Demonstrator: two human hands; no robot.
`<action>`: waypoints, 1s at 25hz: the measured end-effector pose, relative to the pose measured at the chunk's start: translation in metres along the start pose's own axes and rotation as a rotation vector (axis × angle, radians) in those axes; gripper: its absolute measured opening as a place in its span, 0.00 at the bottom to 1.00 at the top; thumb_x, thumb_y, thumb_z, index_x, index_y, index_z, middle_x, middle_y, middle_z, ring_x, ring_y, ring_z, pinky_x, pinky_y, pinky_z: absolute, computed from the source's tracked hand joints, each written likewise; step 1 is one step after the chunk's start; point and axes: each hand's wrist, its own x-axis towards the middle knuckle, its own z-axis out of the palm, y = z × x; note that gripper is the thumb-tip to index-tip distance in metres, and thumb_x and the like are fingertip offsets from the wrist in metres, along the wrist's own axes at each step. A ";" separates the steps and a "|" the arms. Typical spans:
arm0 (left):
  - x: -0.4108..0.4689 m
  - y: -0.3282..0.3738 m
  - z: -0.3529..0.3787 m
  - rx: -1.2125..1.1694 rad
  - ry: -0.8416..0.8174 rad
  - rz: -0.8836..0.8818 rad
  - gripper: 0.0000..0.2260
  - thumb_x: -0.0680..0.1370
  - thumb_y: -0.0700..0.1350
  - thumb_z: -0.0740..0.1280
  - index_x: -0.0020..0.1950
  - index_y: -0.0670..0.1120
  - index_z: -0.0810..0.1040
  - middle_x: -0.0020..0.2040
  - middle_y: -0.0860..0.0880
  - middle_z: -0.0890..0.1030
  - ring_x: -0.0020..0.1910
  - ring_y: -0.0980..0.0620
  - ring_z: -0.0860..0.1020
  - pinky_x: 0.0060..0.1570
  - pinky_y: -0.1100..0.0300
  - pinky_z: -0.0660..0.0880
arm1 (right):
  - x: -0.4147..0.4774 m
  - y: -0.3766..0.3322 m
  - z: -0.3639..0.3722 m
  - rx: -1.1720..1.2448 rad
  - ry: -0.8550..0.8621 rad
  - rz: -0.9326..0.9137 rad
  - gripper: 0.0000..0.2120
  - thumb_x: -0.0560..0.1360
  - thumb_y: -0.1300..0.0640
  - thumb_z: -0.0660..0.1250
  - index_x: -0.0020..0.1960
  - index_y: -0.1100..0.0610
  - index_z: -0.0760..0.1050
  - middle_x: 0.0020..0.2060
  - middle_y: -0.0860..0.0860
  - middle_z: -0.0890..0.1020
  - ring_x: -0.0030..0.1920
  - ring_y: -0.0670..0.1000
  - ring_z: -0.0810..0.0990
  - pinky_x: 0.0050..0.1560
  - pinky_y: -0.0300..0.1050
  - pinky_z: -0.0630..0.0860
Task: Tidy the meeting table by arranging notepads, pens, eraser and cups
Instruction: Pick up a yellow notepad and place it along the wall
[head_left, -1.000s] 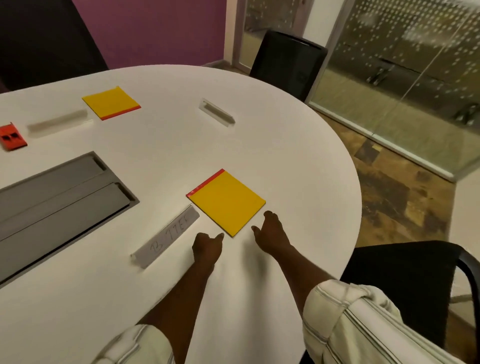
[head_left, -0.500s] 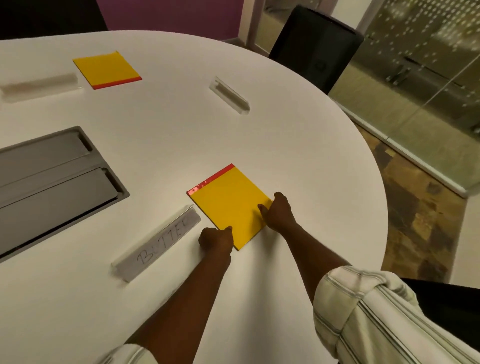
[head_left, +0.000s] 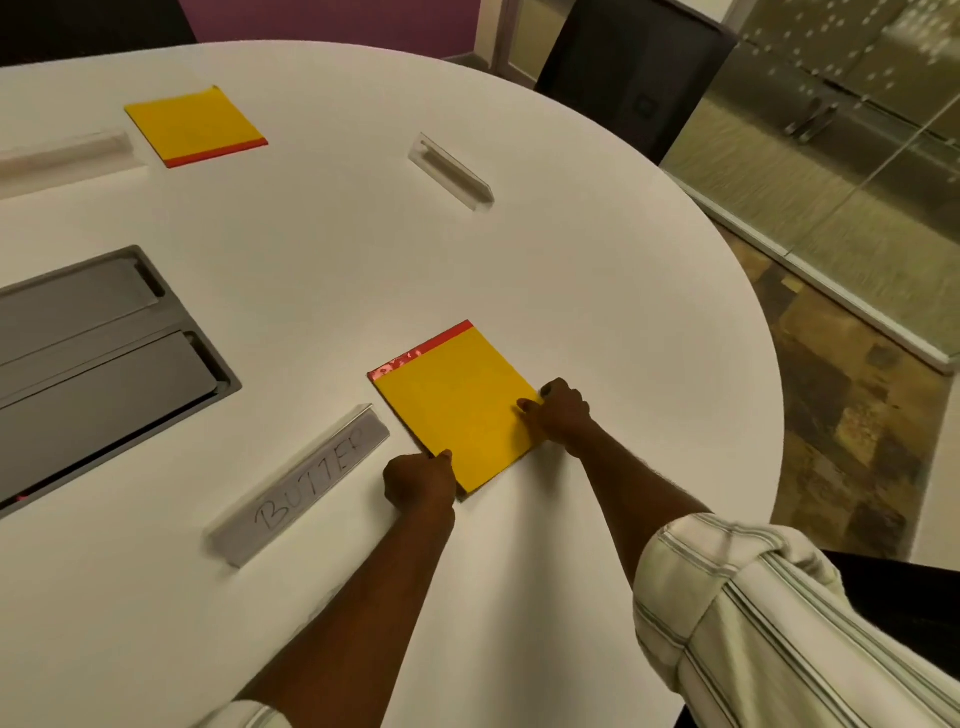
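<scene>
I see a BUTTER nameplate (head_left: 301, 486) just right of the grey cable hatch (head_left: 93, 364), a clear nameplate (head_left: 451, 172) and black chair (head_left: 634, 73) beyond it.

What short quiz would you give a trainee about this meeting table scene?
1. True or false: the left hand and the right hand both hold the near notepad.
2. Which word is written on the name plate beside it? A) BUTTER B) SUGAR C) BREAD
3. Fill in: ___ yellow notepads lie on the table.

Key: 1 true; 2 A; 3 two, counting the far notepad.
</scene>
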 end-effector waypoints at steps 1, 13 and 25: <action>0.001 -0.001 -0.001 0.039 -0.015 0.009 0.24 0.81 0.55 0.57 0.59 0.34 0.76 0.57 0.39 0.80 0.58 0.44 0.78 0.53 0.57 0.73 | 0.001 0.002 0.000 0.011 -0.011 0.015 0.28 0.75 0.44 0.67 0.67 0.60 0.68 0.65 0.61 0.71 0.66 0.61 0.69 0.66 0.55 0.67; -0.032 0.002 0.007 -0.798 -0.155 -0.008 0.06 0.74 0.29 0.66 0.49 0.36 0.74 0.46 0.39 0.77 0.46 0.43 0.75 0.52 0.44 0.75 | -0.047 0.017 -0.056 0.453 -0.035 0.040 0.18 0.77 0.58 0.66 0.64 0.63 0.68 0.60 0.61 0.73 0.51 0.54 0.72 0.48 0.50 0.75; -0.134 -0.028 -0.082 -0.996 0.066 0.073 0.10 0.75 0.29 0.65 0.51 0.42 0.75 0.49 0.41 0.76 0.39 0.46 0.74 0.45 0.48 0.75 | -0.170 -0.027 -0.104 0.702 -0.407 0.016 0.17 0.77 0.62 0.66 0.62 0.60 0.62 0.57 0.61 0.68 0.44 0.59 0.76 0.35 0.53 0.78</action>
